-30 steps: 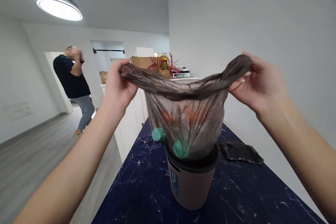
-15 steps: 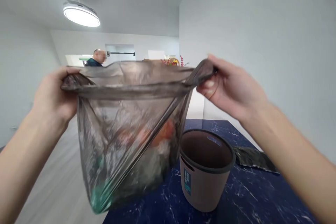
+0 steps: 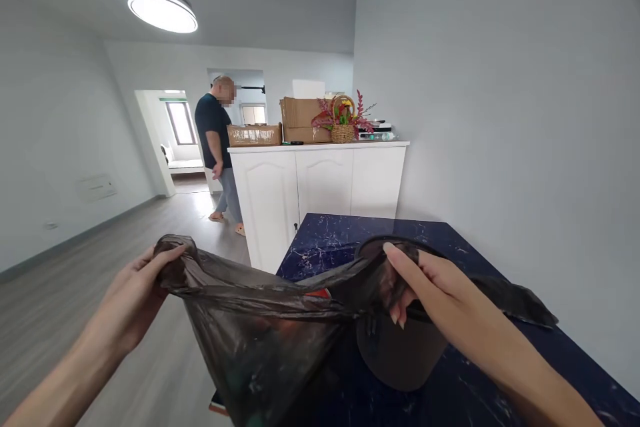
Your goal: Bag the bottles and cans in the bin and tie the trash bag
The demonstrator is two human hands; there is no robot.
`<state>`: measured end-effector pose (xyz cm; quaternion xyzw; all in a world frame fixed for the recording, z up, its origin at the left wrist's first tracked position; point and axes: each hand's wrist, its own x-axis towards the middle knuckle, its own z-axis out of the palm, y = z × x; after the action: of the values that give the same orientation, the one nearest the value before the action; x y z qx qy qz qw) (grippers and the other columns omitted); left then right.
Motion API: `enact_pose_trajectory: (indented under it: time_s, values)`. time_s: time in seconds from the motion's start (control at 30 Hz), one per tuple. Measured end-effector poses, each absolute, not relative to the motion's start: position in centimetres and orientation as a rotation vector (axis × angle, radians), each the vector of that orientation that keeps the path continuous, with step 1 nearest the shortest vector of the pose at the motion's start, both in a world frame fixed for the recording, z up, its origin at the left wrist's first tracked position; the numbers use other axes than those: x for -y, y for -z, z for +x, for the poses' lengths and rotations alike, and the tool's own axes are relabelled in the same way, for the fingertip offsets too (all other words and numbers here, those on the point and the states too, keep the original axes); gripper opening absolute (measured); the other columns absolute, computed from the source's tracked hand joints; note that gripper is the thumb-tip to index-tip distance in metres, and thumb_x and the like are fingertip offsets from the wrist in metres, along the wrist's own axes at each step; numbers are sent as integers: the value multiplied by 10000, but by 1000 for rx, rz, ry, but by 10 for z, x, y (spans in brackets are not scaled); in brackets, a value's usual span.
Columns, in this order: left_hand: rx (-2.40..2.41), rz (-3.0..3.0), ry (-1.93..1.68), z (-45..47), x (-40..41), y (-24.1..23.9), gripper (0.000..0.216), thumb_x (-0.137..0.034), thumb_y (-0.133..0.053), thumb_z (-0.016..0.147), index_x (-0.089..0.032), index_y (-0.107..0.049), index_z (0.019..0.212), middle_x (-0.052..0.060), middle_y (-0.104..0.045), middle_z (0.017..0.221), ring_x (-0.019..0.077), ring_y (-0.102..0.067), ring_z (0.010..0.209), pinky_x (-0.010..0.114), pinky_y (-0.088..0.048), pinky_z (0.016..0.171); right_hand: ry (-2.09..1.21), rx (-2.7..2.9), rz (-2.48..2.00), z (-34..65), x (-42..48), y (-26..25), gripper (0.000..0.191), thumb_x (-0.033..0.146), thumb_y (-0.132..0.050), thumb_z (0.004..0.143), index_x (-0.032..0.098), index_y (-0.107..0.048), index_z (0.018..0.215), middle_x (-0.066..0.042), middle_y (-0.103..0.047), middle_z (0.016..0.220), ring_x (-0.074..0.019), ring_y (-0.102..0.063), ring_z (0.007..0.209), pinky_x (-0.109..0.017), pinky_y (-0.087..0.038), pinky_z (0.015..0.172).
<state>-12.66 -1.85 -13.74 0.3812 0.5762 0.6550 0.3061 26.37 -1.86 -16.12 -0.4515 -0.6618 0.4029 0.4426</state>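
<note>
A dark translucent rubbish bag [image 3: 260, 340] with stuff inside hangs low between my hands, beside the table's left edge. My left hand [image 3: 133, 297] grips the bag's left rim. My right hand [image 3: 433, 283] pinches the right rim, fingers closed on the plastic. Behind the right hand stands a brown round bin [image 3: 400, 353] on the dark blue marble table [image 3: 345, 237]; my hand and the bag hide part of it.
A folded dark bag [image 3: 520, 300] lies on the table to the right of the bin. A white cabinet [image 3: 320, 187] with cardboard boxes and a flower basket [image 3: 343, 121] stands behind the table. Another person [image 3: 216, 147] stands near the cabinet's left side. Grey floor lies to the left.
The bag has come out of the bin, swung left and dropped lower. Both hands came down with it. The other person now stands by the cabinet.
</note>
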Motion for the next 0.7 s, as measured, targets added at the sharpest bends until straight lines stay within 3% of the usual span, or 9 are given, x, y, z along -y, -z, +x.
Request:
enact_pose_trajectory:
  time_s: [0.17,0.27,0.33,0.47,0.53,0.6,0.67,0.7]
  values:
    - [-1487,966,-1718,-128,23,174,91,-272,-844,762,-360,-818,769,-94,-830,904,201,-688,909,183,-597,673,-950,1400,-1123,269,43,203,545,740,-554,989,266,-716,775,-64,-751,768,-231,-705,721,-313,-558,731]
    - [-1388,917,-1748,-127,22,192,84,-268,-842,777,-335,-797,755,-71,-820,904,202,-687,917,174,-595,716,-925,1157,-1102,272,58,223,397,701,-637,963,338,-760,1067,-47,-792,1090,-276,-726,999,-302,-576,837]
    - [-1337,890,-1775,-126,22,203,111,-264,-858,776,-310,-765,735,-71,-789,829,180,-676,841,162,-579,685,-963,1015,-1074,270,67,232,459,692,-682,933,379,-736,1265,-21,-736,1343,-311,-676,1234,-312,-586,935]
    - [-1251,753,-1794,-127,20,219,125,-294,-860,802,-234,-780,877,-30,-780,855,162,-689,769,177,-574,618,-1085,827,-904,256,77,242,484,646,-618,984,333,-761,1323,-11,-595,1576,-361,-501,1486,-430,-510,1140]
    - [-1177,642,-1731,-127,18,223,230,-307,-791,874,-189,-789,1071,41,-811,1034,206,-745,904,230,-627,718,-1117,802,-759,248,77,247,461,648,-548,1018,322,-824,1192,-18,-634,1540,-362,-474,1508,-487,-460,1189]
    - [-1101,507,-1691,-124,17,225,214,-275,-704,933,-170,-766,1109,99,-805,1141,266,-764,1038,329,-657,844,-1189,793,-609,243,74,252,478,678,-510,1027,350,-858,998,-23,-758,1352,-336,-560,1433,-515,-428,1217]
    - [-982,411,-1725,-119,16,224,112,-198,-617,975,-184,-708,912,78,-795,972,254,-782,946,406,-664,898,-1290,780,-493,241,72,257,522,692,-499,1033,358,-828,803,-26,-817,1008,-283,-713,1183,-518,-434,1214]
    - [-903,390,-1745,-115,15,223,208,-150,-568,995,-194,-631,801,35,-741,809,209,-770,806,411,-669,887,-1340,792,-464,240,72,258,575,699,-480,1040,335,-792,723,-28,-775,839,-252,-746,1006,-511,-466,1185]
